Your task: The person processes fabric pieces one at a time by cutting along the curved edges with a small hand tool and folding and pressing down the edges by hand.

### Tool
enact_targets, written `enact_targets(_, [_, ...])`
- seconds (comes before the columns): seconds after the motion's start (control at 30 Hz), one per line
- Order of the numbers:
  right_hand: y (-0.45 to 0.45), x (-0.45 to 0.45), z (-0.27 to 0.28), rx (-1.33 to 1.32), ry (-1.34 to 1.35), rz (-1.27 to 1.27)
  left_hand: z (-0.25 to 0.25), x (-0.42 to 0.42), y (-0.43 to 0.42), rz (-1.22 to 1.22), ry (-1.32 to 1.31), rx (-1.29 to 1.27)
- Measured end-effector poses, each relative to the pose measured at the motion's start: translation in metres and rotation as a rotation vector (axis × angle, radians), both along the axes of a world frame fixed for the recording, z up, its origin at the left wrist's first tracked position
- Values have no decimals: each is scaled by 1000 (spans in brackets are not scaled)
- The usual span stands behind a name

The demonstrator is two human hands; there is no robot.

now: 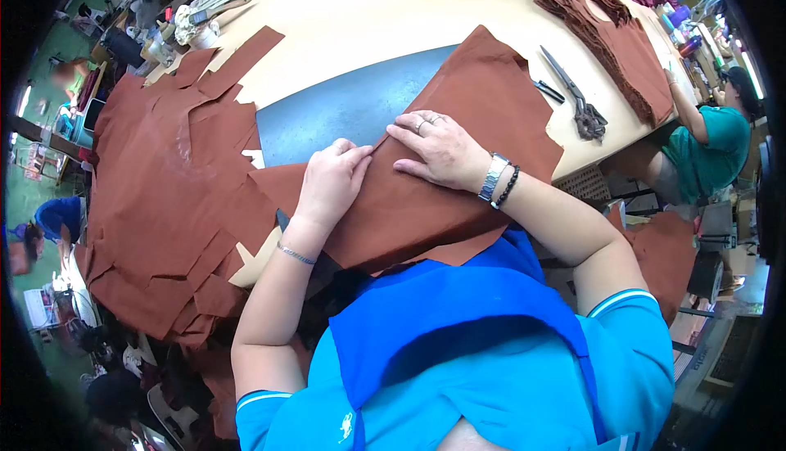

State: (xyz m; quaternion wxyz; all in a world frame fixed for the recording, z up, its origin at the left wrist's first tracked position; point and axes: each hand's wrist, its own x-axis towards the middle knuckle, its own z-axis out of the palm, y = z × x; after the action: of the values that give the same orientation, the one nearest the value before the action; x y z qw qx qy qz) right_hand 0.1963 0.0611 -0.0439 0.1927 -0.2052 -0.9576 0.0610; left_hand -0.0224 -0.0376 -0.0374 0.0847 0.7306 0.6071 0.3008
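A reddish-brown fabric piece (483, 99) lies partly over a dark blue-grey board (344, 107) and hangs down toward my blue apron. At its left edge, my left hand (334, 179) pinches the cloth between thumb and fingers. My right hand (438, 146) rests on the fabric just right of it, fingers spread a little and palm down. The two hands are close together but apart. Under my right palm the cloth is hidden.
On the left lies a large heap of brown fabric pieces (164, 197). Scissors (573, 91) and a small black tool (548, 91) lie right of the fabric. Folded brown cloth (614, 50) is at the upper right, near a person in green (708, 148). A brush (219, 11) lies upper left.
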Motion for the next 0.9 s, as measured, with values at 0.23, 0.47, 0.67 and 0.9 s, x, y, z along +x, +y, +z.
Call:
enact_targets(0.23, [-22, -8, 16, 67, -182, -67, 1, -8, -17, -6, 172, 22])
enact_targets(0.47, [-32, -17, 15, -38, -188, -23, 14, -17, -22, 87, 112, -216])
enact_targets(0.67, [-34, -23, 0, -58, -86, 34, 20, -30, -21, -19, 156, -203])
enact_targets(0.9, [-44, -27, 22, -70, -266, -20, 18, -49, -25, -63, 234, -155])
